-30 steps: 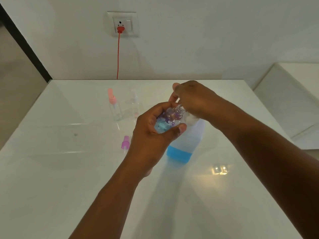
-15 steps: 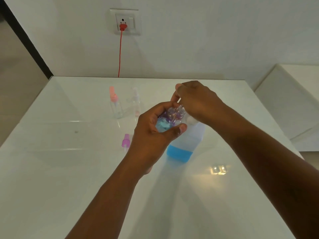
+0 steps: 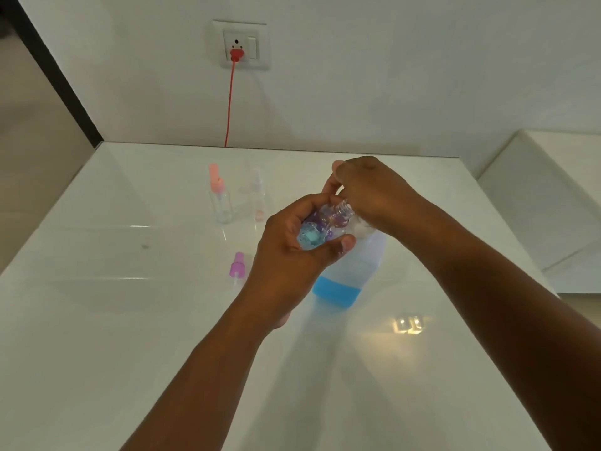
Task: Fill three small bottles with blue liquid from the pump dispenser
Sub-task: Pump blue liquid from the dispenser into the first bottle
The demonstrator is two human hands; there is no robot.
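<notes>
My left hand (image 3: 289,255) grips a small clear bottle (image 3: 320,227), tilted, with blue liquid in its bottom and its open neck up against the pump. My right hand (image 3: 370,193) is curled over the top of the pump dispenser (image 3: 351,271), a translucent bottle with a band of blue liquid at its base; the pump head is hidden under the hand. A purple spray cap (image 3: 237,265) lies on the white table (image 3: 130,320) left of my left hand. Two more small clear bottles stand further back: one with a pink cap (image 3: 219,196), one with a clear cap (image 3: 257,198).
A wall socket (image 3: 240,45) with a red plug and red cord (image 3: 229,105) is on the wall behind the table. A white ledge (image 3: 546,196) lies to the right of the table. A bright light reflection (image 3: 409,324) shows on the tabletop near the dispenser.
Both hands stay at the dispenser with the small bottle under the pump. The view has shifted slightly; nothing was let go or picked up.
</notes>
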